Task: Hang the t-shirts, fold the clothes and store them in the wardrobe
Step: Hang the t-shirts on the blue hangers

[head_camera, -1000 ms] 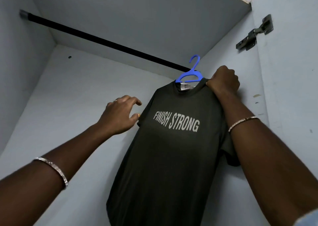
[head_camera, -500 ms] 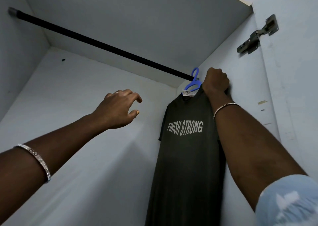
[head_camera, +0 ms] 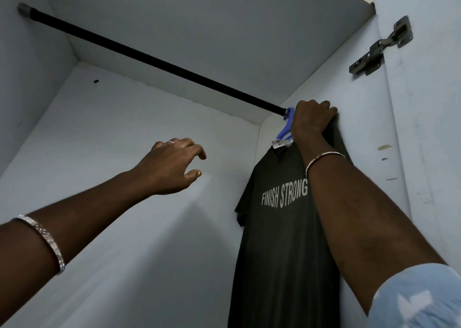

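Right hand (head_camera: pixel 310 120) grips the t-shirt (head_camera: pixel 282 240) on its hanger (head_camera: pixel 284 134), hooked on the rail (head_camera: pixel 154 59); left hand (head_camera: pixel 172 166) relaxed, empty; folding presumably remains.

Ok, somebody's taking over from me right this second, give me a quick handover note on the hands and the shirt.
Right hand: grips the dark t-shirt at its shoulder, up by the wardrobe right wall.
Left hand: free, in mid-air, holds nothing.
Blue hanger: hook looks set over the right end of the black rail.
Done: this shirt is about hung.
To do: let go, check it hangs; other clothes are not in view.
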